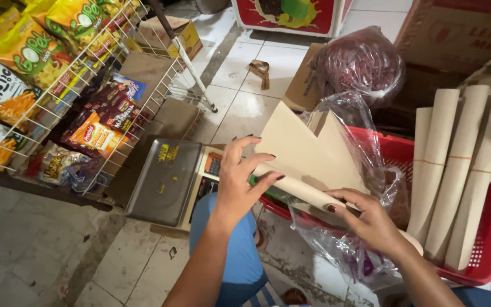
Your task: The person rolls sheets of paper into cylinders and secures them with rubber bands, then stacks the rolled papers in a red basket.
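paper sheet: a tan sheet (305, 150) being rolled up, sitting right between both hands, over the near-left corner of the red basket (487, 227)

rolled edge: the tight part of the roll (296, 187) runs on a slant, from upper left by the left hand down to lower right under the right hand (so that slant is the long axis here)

loose end: the unrolled flap stands up and away from the person, toward the clear plastic bag (350, 128)

left hand: left hand (238, 185) sits at the upper-left end of the roll, fingers spread fairly wide, thumb and fingertips pressing on the paper

right hand: right hand (370, 219) sits at the lower-right end, fingers curled down over the roll, holding it from above

which hand is nearer: honestly both are touching it, one at each end, neither is really closer

finished rolls: a bunch of tan paper rolls (456, 170) stand leaning in the basket, to the right of the right hand, near but not touching it

scale: a flat metal weighing scale (163, 179) lies on the floor just left of the left hand, below the paper

other stuff: a white wire rack with snack packets (95, 133) on the far left, and a dark red bag of something (362, 62) behind the basket (can't tell what's in it)
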